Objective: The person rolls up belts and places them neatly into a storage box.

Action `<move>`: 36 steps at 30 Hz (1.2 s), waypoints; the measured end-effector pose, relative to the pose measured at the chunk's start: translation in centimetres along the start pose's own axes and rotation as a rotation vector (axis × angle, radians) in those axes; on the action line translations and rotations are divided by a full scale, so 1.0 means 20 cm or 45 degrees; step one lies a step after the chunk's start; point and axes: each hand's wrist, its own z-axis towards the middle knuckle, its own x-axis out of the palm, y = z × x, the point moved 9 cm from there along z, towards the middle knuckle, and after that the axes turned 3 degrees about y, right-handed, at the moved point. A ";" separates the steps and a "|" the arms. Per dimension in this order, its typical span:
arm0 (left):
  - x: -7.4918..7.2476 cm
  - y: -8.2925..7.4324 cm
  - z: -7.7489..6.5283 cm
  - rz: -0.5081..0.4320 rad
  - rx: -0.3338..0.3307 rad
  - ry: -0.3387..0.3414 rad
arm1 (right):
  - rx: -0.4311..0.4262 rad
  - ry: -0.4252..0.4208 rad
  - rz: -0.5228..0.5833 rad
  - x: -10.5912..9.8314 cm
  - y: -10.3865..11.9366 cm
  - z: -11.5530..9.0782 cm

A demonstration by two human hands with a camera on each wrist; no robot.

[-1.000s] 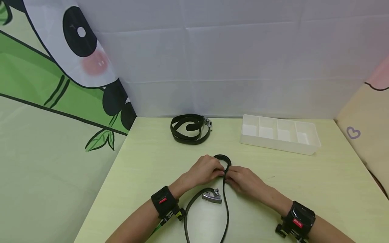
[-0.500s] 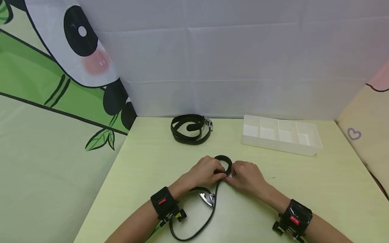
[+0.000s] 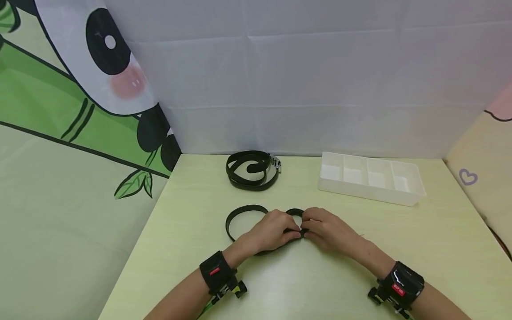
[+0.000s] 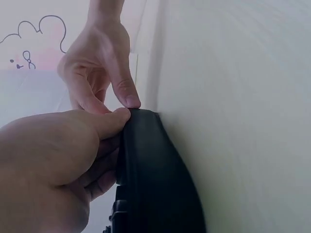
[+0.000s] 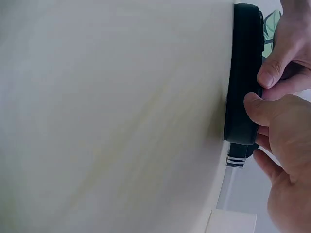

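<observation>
A black belt [image 3: 247, 207] stands on its edge on the table, with a wide loop to the left and a small coil between the hands. My left hand [image 3: 274, 230] pinches the strap at the near side of the small coil. On the right of that coil, the fingers of my right hand [image 3: 332, 229] grip the strap too. In the left wrist view the belt [image 4: 158, 170] runs toward the camera from both sets of fingertips. The right wrist view has both thumbs on the near face of the belt [image 5: 245, 63]. The belt's silver buckle is hidden.
A second black belt [image 3: 250, 185], coiled with a silver buckle [image 3: 275, 162], lies at the back of the table [image 3: 328, 284]. To its right stands a white tray [image 3: 370, 195] with several compartments. A pale cloth [image 3: 320, 80] hangs behind the table.
The belt's loose length has swung from the near side of the hands up and left into a wide loop. Its buckle has gone out of sight. The right hand has shifted round the coil.
</observation>
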 end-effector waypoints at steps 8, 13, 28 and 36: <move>-0.03 0.00 -0.10 -0.010 -0.026 -0.183 | 0.008 0.039 0.006 0.02 0.01 0.00; -0.11 0.06 -0.27 0.009 -0.168 -0.336 | 0.006 0.074 -0.018 0.03 0.01 0.00; -0.13 0.09 -0.44 0.169 -0.398 -0.138 | -0.029 0.144 -0.039 -0.03 0.14 -0.09; -0.10 0.16 -0.17 0.143 -0.314 -0.083 | -0.153 0.119 0.006 -0.04 0.31 -0.09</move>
